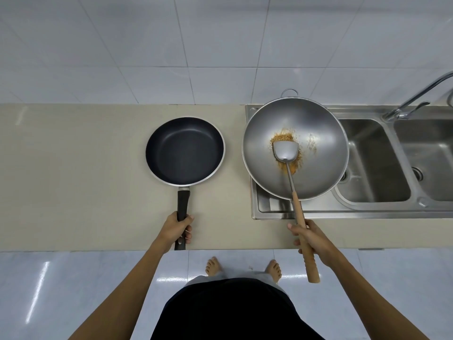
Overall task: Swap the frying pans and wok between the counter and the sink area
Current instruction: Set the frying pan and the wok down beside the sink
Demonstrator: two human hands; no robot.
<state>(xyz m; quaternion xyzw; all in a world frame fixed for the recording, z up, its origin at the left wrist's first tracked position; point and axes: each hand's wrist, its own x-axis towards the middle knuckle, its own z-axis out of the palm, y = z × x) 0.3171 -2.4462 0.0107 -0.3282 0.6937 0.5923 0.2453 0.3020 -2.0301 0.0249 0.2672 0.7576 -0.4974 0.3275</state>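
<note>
Wok (318, 133) holding orange-brown residue (282, 138), right hand (308, 238) gripping its spatula (286, 149), left hand (175, 228) gripping empty frying pan (185, 150)

Both arms reach forward, left hand (177, 229) and right hand (309, 239) each closed in a grip.

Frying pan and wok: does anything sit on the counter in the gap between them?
No. In the head view the strip between the frying pan and the wok is bare beige counter, then the sink's steel edge.
</note>
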